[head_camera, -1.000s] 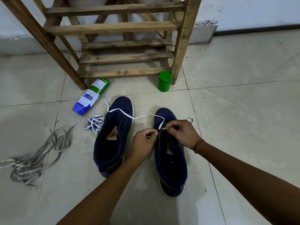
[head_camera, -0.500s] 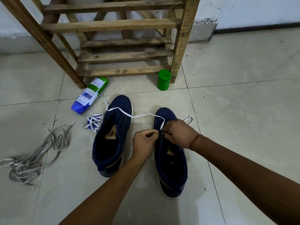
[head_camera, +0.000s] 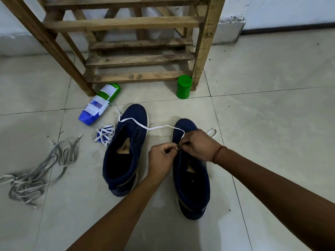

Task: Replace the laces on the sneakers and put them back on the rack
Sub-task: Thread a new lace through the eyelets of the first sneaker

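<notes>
Sneakers, both navy, parked side by side on the floor tiles (head_camera: 272, 142) just in front of the wooden rack (head_camera: 126, 24), toes toward it and heels toward the person. Handy for lacing from above and, probably, for lifting straight onto a shelf afterwards.

Left sneaker (head_camera: 125, 151): no lace in its eyelets, tongue open, waiting its turn. Right sneaker (head_camera: 192, 178): the one being worked on.

Left hand (head_camera: 161, 158): fingers curled, thumb and forefinger pinching the white lace (head_camera: 157, 127) at the eyelet row near the toe. Right hand (head_camera: 197, 145): fingers curled as well, nipping the same lace tip-to-tip against the left, seemingly to feed it through a hole. Eyelet itself hidden under the fingers.

From the pinch, lace trailing slack over the left sneaker's toe to the floor, loose enough to pull through freely. Short white loop peeping out beyond the right hand.

Second white lace (head_camera: 104, 135) bunched just beside the left sneaker, within easy reach. Grey laces (head_camera: 36, 171) heaped well off to the left, presumably the old pair. Bottle (head_camera: 100, 104) lying and green jar (head_camera: 184, 86) standing by the rack's feet, apart from the shoes.

Early in the job, by this showing.
</notes>
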